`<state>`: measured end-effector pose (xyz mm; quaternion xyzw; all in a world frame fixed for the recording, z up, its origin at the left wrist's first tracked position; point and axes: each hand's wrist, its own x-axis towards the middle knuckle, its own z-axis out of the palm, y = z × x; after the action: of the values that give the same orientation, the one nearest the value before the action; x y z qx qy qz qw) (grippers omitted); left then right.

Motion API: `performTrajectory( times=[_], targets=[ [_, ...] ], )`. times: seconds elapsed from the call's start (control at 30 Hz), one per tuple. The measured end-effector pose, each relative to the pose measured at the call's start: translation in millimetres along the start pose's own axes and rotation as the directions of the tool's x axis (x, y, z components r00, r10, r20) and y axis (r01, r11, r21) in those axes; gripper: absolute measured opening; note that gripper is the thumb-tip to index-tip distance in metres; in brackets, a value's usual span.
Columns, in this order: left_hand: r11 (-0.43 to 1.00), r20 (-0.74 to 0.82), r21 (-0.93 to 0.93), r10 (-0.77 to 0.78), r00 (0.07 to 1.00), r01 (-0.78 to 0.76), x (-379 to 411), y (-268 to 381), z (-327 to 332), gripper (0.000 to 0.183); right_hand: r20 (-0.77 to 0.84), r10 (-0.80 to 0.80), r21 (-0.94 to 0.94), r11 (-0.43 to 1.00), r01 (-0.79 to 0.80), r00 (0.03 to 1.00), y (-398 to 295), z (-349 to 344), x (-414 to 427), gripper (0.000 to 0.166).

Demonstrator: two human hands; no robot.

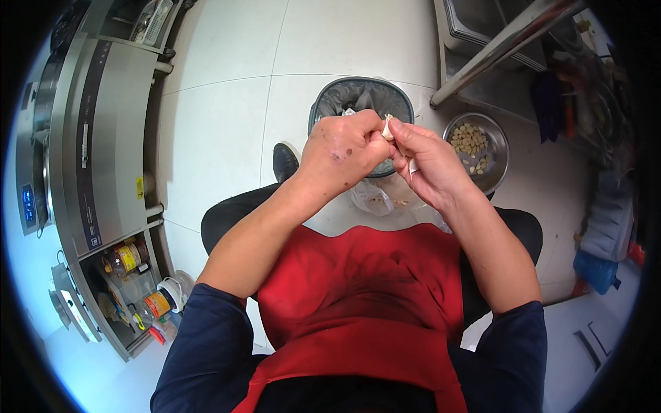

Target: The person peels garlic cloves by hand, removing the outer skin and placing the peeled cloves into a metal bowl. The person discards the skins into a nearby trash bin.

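My left hand and my right hand meet above a lined trash bin. Between their fingertips is a garlic clove with pale papery skin, pinched from both sides. A white scrap of skin shows in the palm of my right hand. Peeled cloves lie in a round steel bowl on the floor, to the right of the bin. Below my hands sits a clear plastic bag, with small pieces beside it that look like garlic.
A steel kitchen cabinet runs along the left, with bottles at its lower end. To the right stand a metal table leg and stacked steel pans. A blue plastic container is at far right. My red apron spans my lap.
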<state>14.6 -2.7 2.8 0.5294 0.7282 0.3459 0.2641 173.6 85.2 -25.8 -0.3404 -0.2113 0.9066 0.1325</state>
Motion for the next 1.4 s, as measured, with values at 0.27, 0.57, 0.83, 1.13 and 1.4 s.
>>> performTrajectory(
  times=[0.27,0.57,0.83,1.13,1.4],
  targets=[
    [0.996,-0.031,0.082,0.035,0.999,-0.032,1,-1,-3,0.012,0.042,0.002,0.04,0.999,-0.004,0.999,-1,3,-2,0.03],
    [0.983,-0.086,0.167,-0.059,0.995,0.072,8,-3,-12,0.016,-0.022,0.05,0.101,0.994,-0.048,0.998,-5,0,-3,0.032],
    [0.979,-0.059,0.166,-0.112,0.992,0.12,8,-6,-10,0.022,-0.032,0.088,0.158,0.984,-0.082,0.996,-7,5,-3,0.031],
    [0.992,0.006,0.046,0.116,0.993,-0.116,5,-3,-7,0.016,-0.069,0.065,0.161,0.986,-0.053,0.995,-4,2,-1,0.023],
    [0.974,0.018,0.121,0.19,0.982,-0.19,6,-7,-8,0.013,-0.106,0.142,0.178,0.976,-0.122,0.984,-4,0,2,0.023]
  ],
)
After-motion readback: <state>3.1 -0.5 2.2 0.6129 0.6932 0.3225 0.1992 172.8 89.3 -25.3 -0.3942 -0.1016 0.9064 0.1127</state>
